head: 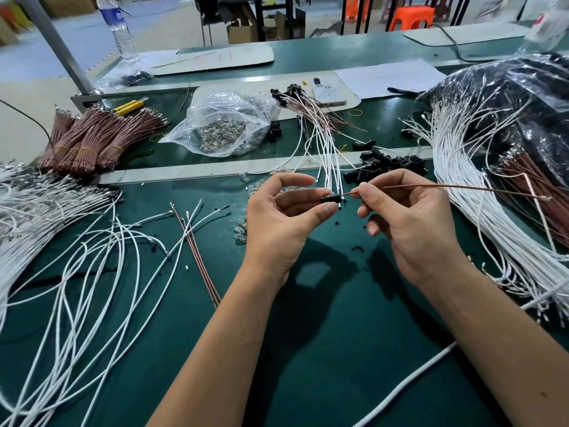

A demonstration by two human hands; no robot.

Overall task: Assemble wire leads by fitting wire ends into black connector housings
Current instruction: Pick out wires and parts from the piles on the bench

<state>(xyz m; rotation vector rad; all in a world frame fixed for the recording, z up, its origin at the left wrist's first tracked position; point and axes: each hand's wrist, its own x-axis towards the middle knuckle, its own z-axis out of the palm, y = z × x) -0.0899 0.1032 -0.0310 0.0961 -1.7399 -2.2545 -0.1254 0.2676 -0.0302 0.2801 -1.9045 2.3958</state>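
Observation:
My left hand [283,217] pinches a small black connector housing [332,199] between thumb and fingers above the green table [308,349]. My right hand [409,223] pinches a thin brown wire [446,188] near its left end, and that end touches the housing's right opening. The wire runs off to the right and ends in a metal terminal [546,198]. A pile of loose black housings [391,164] lies just behind my hands. Finished leads [311,106] with black housings lie farther back.
White wires [92,251] sprawl at the left and a thick white bundle [480,192] curves at the right under a black plastic bag [508,97]. Bundled brown wires [98,137] lie back left, beside a clear bag of metal parts [221,127]. A phone [328,90] lies behind.

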